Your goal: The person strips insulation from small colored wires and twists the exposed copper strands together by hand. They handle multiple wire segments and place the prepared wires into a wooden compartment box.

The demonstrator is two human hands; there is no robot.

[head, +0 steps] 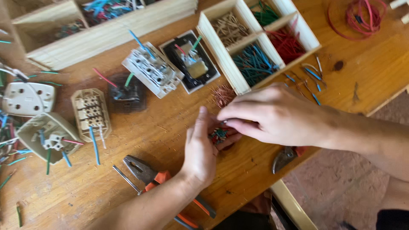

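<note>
Left hand point(200, 153) cupped, grasping a bundle of short coloured wire pieces point(219, 135), right hand point(272, 114) just right, fingertips seemingly pinching into it, pliers point(147, 172) nearer, left

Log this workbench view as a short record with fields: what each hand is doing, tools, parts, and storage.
left hand: left hand cupped, holding a bundle of short coloured wire pieces
right hand: right hand pinching at the bundle
tools: orange-handled pliers near the left wrist; second pliers under the right forearm
parts: opened wall sockets, bare copper strands
storage: wooden divided tray with sorted wire pieces
surface: wooden workbench
</note>
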